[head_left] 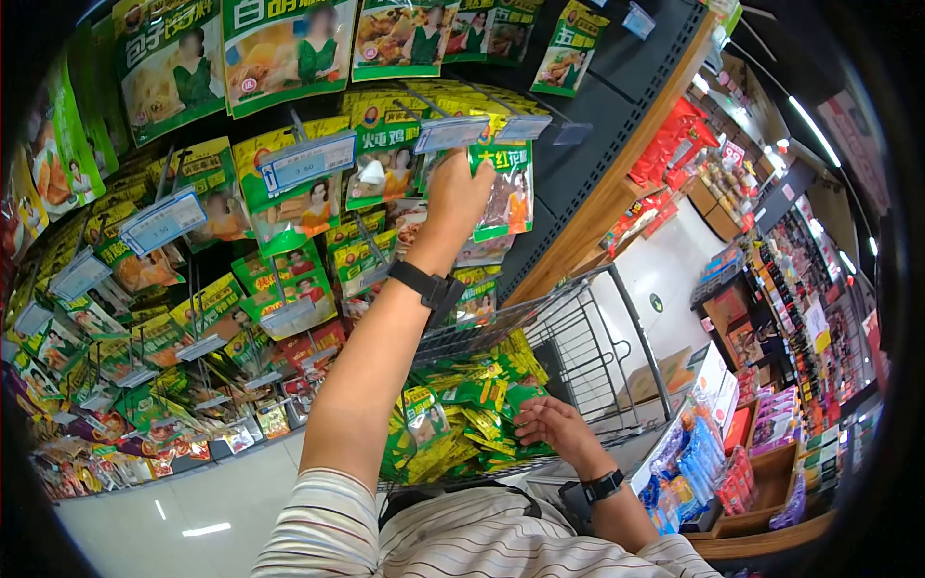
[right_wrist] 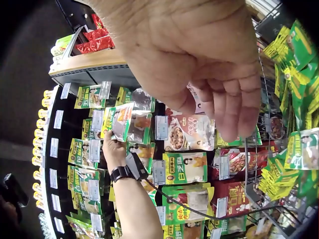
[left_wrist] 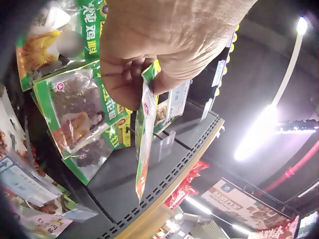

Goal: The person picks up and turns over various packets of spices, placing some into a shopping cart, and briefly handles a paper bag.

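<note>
My left hand (head_left: 459,200) is raised at the shelf and pinches the top of a green-edged seasoning packet (head_left: 508,200). In the left wrist view, that hand (left_wrist: 164,45) holds the packet (left_wrist: 144,134) nearly edge-on between thumb and fingers, beside similar packets (left_wrist: 75,107) on the rack. The right wrist view also shows the held packet (right_wrist: 118,122), upright before the rack. Over the cart's heap of green and yellow packets (head_left: 462,424), my right hand (head_left: 557,431) hangs with loosely bent fingers; nothing is seen in it (right_wrist: 194,64).
The wire shopping cart (head_left: 593,337) stands against the shelf, close to my body. Hooks with packets and price tags (head_left: 306,166) stick out around my left arm. A wooden shelf edge (head_left: 617,154) runs to the right of the packets. Low bins of bagged goods (head_left: 699,462) stand at the right.
</note>
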Motion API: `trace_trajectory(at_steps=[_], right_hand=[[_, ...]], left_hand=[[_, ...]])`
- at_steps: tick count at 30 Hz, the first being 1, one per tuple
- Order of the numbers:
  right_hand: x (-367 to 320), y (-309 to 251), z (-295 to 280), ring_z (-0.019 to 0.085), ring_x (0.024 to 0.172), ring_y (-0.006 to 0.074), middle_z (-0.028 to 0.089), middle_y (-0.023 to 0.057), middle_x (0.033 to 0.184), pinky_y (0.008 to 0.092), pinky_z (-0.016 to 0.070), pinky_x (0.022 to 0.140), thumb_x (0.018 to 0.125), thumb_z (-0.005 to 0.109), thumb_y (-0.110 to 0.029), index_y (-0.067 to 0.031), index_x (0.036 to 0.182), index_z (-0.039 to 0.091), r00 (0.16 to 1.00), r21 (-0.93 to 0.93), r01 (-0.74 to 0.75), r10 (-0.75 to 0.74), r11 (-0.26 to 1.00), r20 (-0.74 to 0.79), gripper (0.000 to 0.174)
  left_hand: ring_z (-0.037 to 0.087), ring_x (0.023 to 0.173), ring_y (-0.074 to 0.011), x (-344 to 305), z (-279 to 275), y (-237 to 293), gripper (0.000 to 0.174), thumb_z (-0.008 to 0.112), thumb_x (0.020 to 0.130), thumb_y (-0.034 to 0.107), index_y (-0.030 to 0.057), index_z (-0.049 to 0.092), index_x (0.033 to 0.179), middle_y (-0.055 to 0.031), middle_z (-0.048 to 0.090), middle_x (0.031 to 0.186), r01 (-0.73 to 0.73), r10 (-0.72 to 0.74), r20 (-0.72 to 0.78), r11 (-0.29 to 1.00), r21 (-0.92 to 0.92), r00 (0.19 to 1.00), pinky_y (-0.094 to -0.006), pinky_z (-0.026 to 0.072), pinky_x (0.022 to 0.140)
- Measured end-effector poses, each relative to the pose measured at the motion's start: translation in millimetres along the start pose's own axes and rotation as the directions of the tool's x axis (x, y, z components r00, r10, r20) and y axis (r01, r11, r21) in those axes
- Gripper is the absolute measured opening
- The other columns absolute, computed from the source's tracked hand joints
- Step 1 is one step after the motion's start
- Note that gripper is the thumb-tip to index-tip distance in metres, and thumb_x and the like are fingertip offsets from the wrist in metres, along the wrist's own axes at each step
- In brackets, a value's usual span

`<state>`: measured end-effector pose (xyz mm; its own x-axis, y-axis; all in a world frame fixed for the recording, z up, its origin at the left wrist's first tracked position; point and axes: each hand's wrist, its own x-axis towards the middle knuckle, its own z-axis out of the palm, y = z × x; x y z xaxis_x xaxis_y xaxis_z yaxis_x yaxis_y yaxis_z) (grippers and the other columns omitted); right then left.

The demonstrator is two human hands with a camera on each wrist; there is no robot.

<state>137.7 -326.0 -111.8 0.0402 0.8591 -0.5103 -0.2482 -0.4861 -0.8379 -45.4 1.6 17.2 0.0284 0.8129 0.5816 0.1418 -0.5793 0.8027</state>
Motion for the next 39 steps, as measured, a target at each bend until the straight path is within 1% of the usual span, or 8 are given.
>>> trace_trajectory(at_steps=[8, 17, 21, 25, 26, 28, 31, 39], right_hand=[[0, -6, 10, 0.069, 0.090, 0.0231, 0.068, 0.0146, 0.106, 0.0343, 0.0575, 0.077, 0.101, 0.054, -0.019, 0.0014, 0.123, 0.056, 1.000, -0.035, -0.012, 0.011, 0.999, -0.005, 0.030], [-11, 0, 4, 0.069, 0.086, 0.0184, 0.068, 0.0121, 0.105, 0.0340, 0.0571, 0.076, 0.096, 0.059, -0.026, -0.0032, 0.116, 0.060, 0.996, 0.005, -0.010, 0.010, 1.000, -0.086, 0.030], [-24, 20, -22, 0.060, 0.078, 0.0125, 0.064, 0.0035, 0.089, 0.0279, 0.0531, 0.070, 0.098, 0.057, -0.032, -0.0043, 0.107, 0.064, 0.979, -0.160, 0.139, -0.160, 0.977, -0.129, 0.030], [-63, 35, -43, 0.068, 0.081, 0.0186, 0.067, 0.0078, 0.092, 0.0331, 0.0573, 0.070, 0.097, 0.061, -0.035, -0.0045, 0.106, 0.063, 0.945, 0.034, 0.220, -0.205, 0.975, -0.257, 0.031], [-76, 39, -50, 0.069, 0.082, 0.0180, 0.069, 0.0085, 0.096, 0.0316, 0.0568, 0.070, 0.098, 0.060, -0.034, -0.0045, 0.110, 0.063, 0.938, 0.069, 0.237, -0.210, 0.969, -0.276, 0.032], [-97, 56, -63, 0.070, 0.082, 0.0184, 0.070, 0.0097, 0.099, 0.0311, 0.0570, 0.068, 0.098, 0.059, -0.032, -0.0036, 0.113, 0.062, 0.916, 0.128, 0.289, -0.235, 0.949, -0.324, 0.032], [-114, 76, -80, 0.070, 0.079, 0.0204, 0.068, 0.0109, 0.096, 0.0331, 0.0584, 0.065, 0.096, 0.060, -0.029, -0.0015, 0.109, 0.060, 0.879, 0.159, 0.342, -0.256, 0.926, -0.402, 0.031], [-187, 137, -114, 0.067, 0.078, 0.0142, 0.067, 0.0065, 0.095, 0.0280, 0.0550, 0.065, 0.095, 0.059, -0.024, -0.0013, 0.114, 0.060, 0.811, 0.198, 0.296, -0.136, 0.935, -0.569, 0.030]], left_hand=[[0.061, 0.093, -0.0490, -1, 0, 0, 0.029, 0.061, 0.088, 0.020, -0.0071, 0.061, 0.099, -0.0319, 0.064, 0.096, 0.028, -0.028, -0.011, 0.998, -0.053, 1.000, -0.0533, 0.0468, 0.083], [0.062, 0.083, -0.0465, 17, 13, -48, 0.034, 0.057, 0.087, 0.027, -0.0066, 0.062, 0.080, -0.0306, 0.064, 0.087, -0.053, 0.125, -0.169, 0.924, 0.378, 0.978, -0.0532, 0.0483, 0.078], [0.067, 0.079, -0.0382, 36, -4, -74, 0.032, 0.055, 0.090, 0.030, 0.0023, 0.069, 0.082, -0.0218, 0.069, 0.083, -0.243, 0.202, 0.147, 0.617, 0.748, 0.968, -0.0491, 0.0509, 0.071], [0.065, 0.081, -0.0290, 61, -31, -120, 0.041, 0.066, 0.092, 0.033, -0.0037, 0.066, 0.108, -0.0165, 0.071, 0.096, -0.283, 0.230, 0.219, 0.925, 0.255, 0.948, -0.0414, 0.0527, 0.074], [0.063, 0.085, -0.0268, 53, -40, -124, 0.043, 0.064, 0.094, 0.036, -0.0048, 0.065, 0.107, -0.0173, 0.069, 0.099, -0.069, 0.035, 0.229, 0.987, 0.143, 0.973, -0.0402, 0.0501, 0.074], [0.065, 0.096, -0.0285, 36, -63, -114, 0.050, 0.064, 0.096, 0.039, -0.0032, 0.061, 0.122, -0.0172, 0.067, 0.112, -0.292, 0.209, 0.228, 0.848, 0.441, 0.951, -0.0384, 0.0504, 0.087], [0.058, 0.122, -0.0310, -37, -59, -65, 0.066, 0.061, 0.096, 0.046, -0.0015, 0.049, 0.140, -0.0213, 0.055, 0.138, -0.211, 0.152, 0.205, 0.928, 0.306, 0.967, -0.0411, 0.0443, 0.105], [0.054, 0.127, -0.0282, -197, 2, 15, 0.058, 0.057, 0.100, 0.043, -0.0001, 0.050, 0.139, -0.0190, 0.055, 0.137, -0.028, -0.118, 0.430, 0.947, 0.319, 0.895, -0.0401, 0.0455, 0.106]])
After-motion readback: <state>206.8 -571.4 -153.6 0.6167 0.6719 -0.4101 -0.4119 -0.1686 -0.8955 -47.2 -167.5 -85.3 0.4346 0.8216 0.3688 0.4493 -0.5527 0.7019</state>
